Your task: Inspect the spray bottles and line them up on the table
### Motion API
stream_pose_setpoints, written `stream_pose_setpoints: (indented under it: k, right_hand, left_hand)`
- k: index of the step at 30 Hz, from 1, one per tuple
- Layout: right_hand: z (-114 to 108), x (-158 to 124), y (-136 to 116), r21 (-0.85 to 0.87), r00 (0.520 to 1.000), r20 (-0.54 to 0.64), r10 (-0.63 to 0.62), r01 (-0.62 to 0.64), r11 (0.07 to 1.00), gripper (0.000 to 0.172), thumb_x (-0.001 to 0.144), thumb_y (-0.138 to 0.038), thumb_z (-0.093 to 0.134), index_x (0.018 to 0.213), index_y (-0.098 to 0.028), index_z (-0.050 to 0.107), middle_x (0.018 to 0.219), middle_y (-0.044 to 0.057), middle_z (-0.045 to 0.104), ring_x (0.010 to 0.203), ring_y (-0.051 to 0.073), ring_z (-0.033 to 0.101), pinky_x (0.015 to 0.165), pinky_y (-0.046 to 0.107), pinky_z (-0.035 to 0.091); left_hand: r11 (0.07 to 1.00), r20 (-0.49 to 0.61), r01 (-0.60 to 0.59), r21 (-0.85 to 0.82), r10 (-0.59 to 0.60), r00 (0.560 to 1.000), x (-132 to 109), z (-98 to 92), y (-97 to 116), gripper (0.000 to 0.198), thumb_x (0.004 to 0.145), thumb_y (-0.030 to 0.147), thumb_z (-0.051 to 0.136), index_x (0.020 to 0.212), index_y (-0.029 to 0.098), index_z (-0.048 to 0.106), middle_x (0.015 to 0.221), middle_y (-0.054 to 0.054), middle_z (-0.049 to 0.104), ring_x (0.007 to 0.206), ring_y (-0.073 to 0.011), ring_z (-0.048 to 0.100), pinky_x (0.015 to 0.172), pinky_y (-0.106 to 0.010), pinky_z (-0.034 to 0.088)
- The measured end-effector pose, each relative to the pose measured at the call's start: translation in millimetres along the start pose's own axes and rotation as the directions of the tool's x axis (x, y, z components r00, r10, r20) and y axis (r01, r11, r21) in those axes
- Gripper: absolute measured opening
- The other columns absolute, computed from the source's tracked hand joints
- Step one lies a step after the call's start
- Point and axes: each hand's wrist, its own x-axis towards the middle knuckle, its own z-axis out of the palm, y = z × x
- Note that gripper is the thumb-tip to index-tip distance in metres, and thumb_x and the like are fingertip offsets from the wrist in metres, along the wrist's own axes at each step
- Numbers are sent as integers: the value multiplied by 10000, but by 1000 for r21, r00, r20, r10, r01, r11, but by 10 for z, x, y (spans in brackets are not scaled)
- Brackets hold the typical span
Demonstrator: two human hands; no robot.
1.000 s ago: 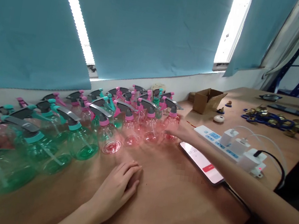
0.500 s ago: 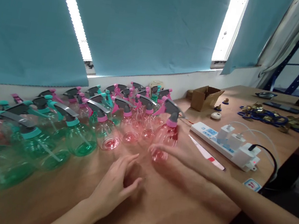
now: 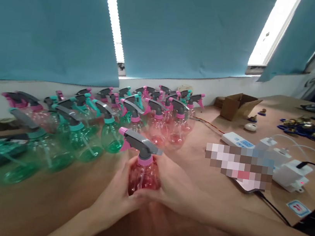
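A pink spray bottle [image 3: 143, 176] with a grey and pink trigger head stands upright in front of me, its nozzle pointing left. My left hand [image 3: 119, 192] is wrapped round the bottle's left side. From the right, my right hand [image 3: 174, 185] grips the same bottle, its thumb across the front near the left thumb. The fingers behind the bottle are hidden. Just beyond are rows of similar bottles, among them a green spray bottle [image 3: 85, 147] with a teal collar and another pink spray bottle [image 3: 177, 132].
To the right lie a white power strip [image 3: 238, 140] with plugged-in chargers [image 3: 293, 172] and a phone-like device [image 3: 246, 183] with a cable, partly pixelated. Farther back are an open cardboard box [image 3: 236, 107] and a pile of brass-coloured parts with blue rings [image 3: 308, 127].
The pink bottle has come nearer and in front of me with my right hand. My left hand, open and apart before, has closed on it. The view has swung left.
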Motion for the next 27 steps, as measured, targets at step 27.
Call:
stream_pose_setpoints:
  k: [27]
  right_hand:
    - [769, 912, -588, 374, 987, 38, -154, 128, 918, 523, 634, -111, 462, 1112, -296, 565, 1022, 17, 630, 798, 165, 637, 654, 296, 512]
  left_hand:
    - [796, -9, 12, 606, -9, 1000, -986, -882, -357, 444, 861, 372, 644, 1257, 220, 514, 1316, -102, 542, 1211, -304, 487, 1002, -471, 397]
